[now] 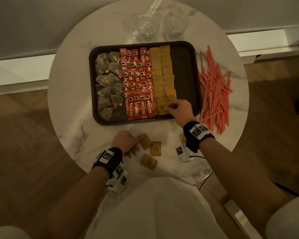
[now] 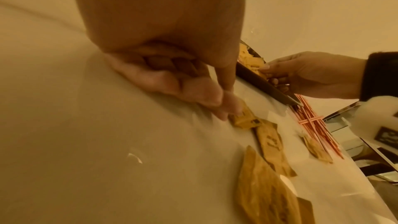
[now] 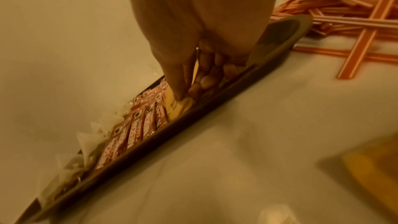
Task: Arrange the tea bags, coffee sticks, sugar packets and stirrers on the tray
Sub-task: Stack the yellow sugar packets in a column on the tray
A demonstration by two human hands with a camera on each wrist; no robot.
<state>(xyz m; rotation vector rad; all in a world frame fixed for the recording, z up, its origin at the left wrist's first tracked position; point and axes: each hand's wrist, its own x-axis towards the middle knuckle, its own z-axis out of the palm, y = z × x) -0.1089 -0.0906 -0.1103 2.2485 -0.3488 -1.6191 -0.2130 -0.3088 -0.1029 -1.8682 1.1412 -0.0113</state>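
Note:
On the dark tray (image 1: pixel 184 75), tea bags (image 1: pixel 107 80) fill the left column, red coffee sticks (image 1: pixel 138 80) the middle, and yellow sugar packets (image 1: pixel 162 71) two columns beside them. My right hand (image 1: pixel 173 106) reaches over the front rim, and its thumb and fingers pinch a sugar packet (image 3: pixel 176 108) at the near end of those columns. My left hand (image 1: pixel 128 144) rests on the table in front of the tray. Its curled fingertips (image 2: pixel 233 108) pinch the end of a loose sugar packet (image 2: pixel 245 118). The stirrers (image 1: pixel 214 94) lie heaped on the table right of the tray.
More loose sugar packets (image 1: pixel 155 148) (image 1: pixel 148 162) lie on the round marble table near my left hand, and one (image 1: pixel 182 137) lies by my right wrist. Two glasses (image 1: pixel 147 25) (image 1: pixel 175 25) stand behind the tray. The tray's right strip is bare.

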